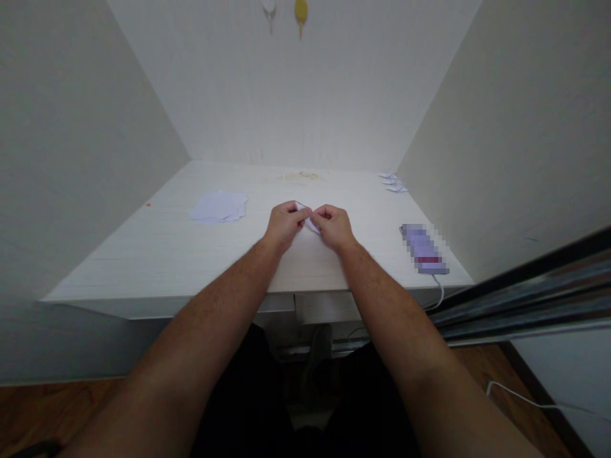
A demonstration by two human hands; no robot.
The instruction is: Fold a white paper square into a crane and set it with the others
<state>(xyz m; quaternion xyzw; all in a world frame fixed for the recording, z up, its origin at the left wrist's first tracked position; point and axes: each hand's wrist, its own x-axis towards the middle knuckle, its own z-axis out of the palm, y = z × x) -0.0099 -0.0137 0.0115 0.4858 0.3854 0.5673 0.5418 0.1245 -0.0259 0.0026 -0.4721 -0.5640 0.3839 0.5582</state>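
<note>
Between my hands, above the middle of the white desk, is a small piece of white paper [312, 225], partly hidden by my fingers. My left hand [285, 222] pinches its left part, with thumb and fingers pressed together. On the other side my right hand [333, 226] grips the paper near its upper right edge. The fingertips of both hands almost meet. A loose stack of white paper sheets [219, 207] lies to the left. Several small folded white paper pieces [393, 183] sit at the back right of the desk.
The white desk [143, 254] has walls at its back and both sides. A phone [424, 248], blurred out, lies near the right edge with a white cable [440, 292] hanging over the front. Two hooks, one yellow [300, 11], are on the back wall.
</note>
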